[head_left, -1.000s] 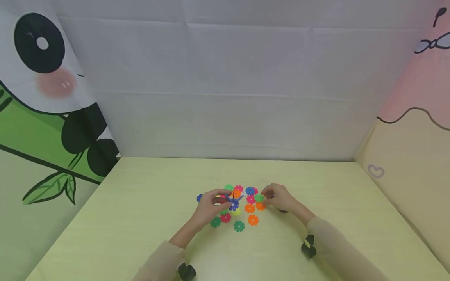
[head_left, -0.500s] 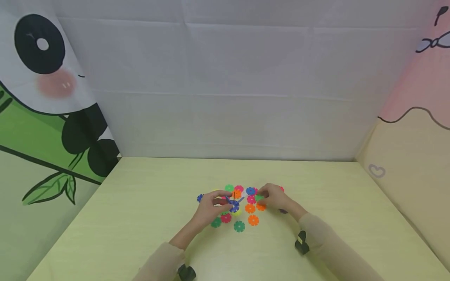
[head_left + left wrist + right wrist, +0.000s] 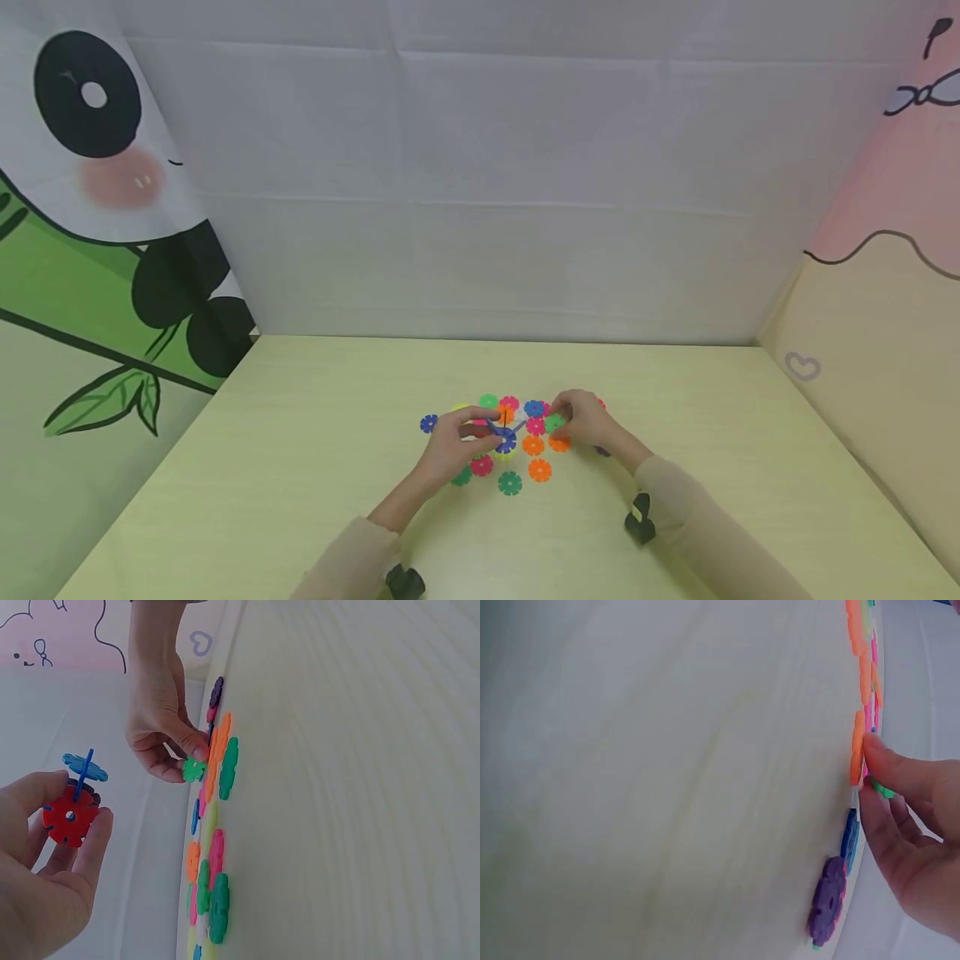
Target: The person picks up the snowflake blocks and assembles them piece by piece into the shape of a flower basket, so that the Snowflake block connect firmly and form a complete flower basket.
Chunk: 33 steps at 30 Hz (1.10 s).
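In the head view my left hand (image 3: 452,446) is raised over the left part of a loose spread of plastic snowflake discs. Between thumb and fingers it pinches a joined cluster of these discs (image 3: 505,440). In the left wrist view the cluster shows a red disc (image 3: 69,819) with blue ones slotted in above it, one lying flat at the top. My right hand (image 3: 588,419) bends down at the right side of the spread. Its thumb and fingers pinch a light green snowflake disc (image 3: 193,769), which in the right wrist view is mostly hidden behind the fingertips.
Several loose discs lie on the pale table (image 3: 300,467), among them an orange disc (image 3: 540,470), a dark green disc (image 3: 510,483) and a blue disc (image 3: 428,423). A purple disc (image 3: 826,901) lies near the right wrist. A white sheet (image 3: 480,183) hangs behind the table.
My right hand has moved a little left and its fingers have closed on the light green disc. My left hand has shifted slightly right with the cluster, baring a blue disc on the left.
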Tool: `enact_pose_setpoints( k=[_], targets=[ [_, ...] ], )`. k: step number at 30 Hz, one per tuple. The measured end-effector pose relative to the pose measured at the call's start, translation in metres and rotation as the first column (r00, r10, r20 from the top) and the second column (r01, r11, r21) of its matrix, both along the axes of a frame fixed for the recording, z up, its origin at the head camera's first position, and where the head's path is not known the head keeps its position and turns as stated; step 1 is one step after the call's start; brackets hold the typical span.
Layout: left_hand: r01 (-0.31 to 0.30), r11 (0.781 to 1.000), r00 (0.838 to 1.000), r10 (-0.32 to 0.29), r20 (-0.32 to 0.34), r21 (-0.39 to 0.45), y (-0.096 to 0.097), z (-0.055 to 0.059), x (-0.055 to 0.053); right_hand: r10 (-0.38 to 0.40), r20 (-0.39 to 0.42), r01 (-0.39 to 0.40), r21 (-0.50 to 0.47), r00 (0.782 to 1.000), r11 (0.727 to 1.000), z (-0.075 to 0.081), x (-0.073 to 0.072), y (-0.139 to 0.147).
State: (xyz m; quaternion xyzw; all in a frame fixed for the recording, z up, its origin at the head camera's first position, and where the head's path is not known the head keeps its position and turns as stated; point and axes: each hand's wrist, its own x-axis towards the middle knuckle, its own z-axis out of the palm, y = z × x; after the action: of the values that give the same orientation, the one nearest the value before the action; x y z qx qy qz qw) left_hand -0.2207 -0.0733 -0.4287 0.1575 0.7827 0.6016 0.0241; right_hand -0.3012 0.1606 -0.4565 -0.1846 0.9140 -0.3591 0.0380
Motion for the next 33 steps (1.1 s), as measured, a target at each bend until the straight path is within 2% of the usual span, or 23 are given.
enact_pose_setpoints(
  k=[6,9,12,14,16,19,21,23,25,30,33],
  targets=[
    [-0.016,1.0,1.0,0.016,0.01,0.016,0.001,0.001,-0.001,0.046,-0.035,-0.047,-0.039,0.998,0.998,0.004,0.008,0.001],
    [-0.038,0.999,0.999,0.037,0.022,0.034,0.002,0.002,-0.002,0.073,-0.067,-0.079,-0.081,0.995,0.994,0.01,0.019,0.0],
    [-0.06,0.997,0.998,0.059,0.023,0.054,0.002,0.005,0.0,0.065,-0.103,-0.081,-0.152,0.993,0.985,0.019,0.034,-0.003],
    [-0.074,0.995,0.997,0.073,0.017,0.063,0.003,0.011,0.003,0.052,-0.129,-0.082,-0.234,0.99,0.969,0.025,0.044,-0.007],
    [-0.086,0.994,0.996,0.085,0.015,0.071,0.005,0.018,0.006,0.046,-0.165,-0.1,-0.332,0.985,0.938,0.031,0.054,-0.012],
    [-0.102,0.992,0.995,0.102,0.006,0.072,0.007,0.028,0.012,0.057,-0.26,-0.17,-0.435,0.964,0.885,0.035,0.063,-0.019],
    [-0.099,0.992,0.995,0.099,0.006,0.083,0.009,0.031,0.014,0.059,-0.33,-0.214,-0.455,0.942,0.864,0.034,0.065,-0.023],
    [-0.095,0.991,0.995,0.095,0.006,0.09,0.01,0.034,0.015,0.056,-0.378,-0.236,-0.45,0.924,0.861,0.034,0.067,-0.026],
    [-0.089,0.991,0.996,0.088,0.009,0.097,0.01,0.034,0.016,0.048,-0.393,-0.236,-0.447,0.918,0.863,0.034,0.068,-0.028],
    [-0.101,0.991,0.995,0.099,0.028,0.089,0.01,0.032,0.015,0.05,-0.36,-0.218,-0.442,0.932,0.87,0.035,0.068,-0.028],
    [-0.11,0.99,0.994,0.107,0.036,0.085,0.01,0.031,0.015,0.071,-0.361,-0.231,-0.424,0.93,0.876,0.035,0.067,-0.028]
  ],
)
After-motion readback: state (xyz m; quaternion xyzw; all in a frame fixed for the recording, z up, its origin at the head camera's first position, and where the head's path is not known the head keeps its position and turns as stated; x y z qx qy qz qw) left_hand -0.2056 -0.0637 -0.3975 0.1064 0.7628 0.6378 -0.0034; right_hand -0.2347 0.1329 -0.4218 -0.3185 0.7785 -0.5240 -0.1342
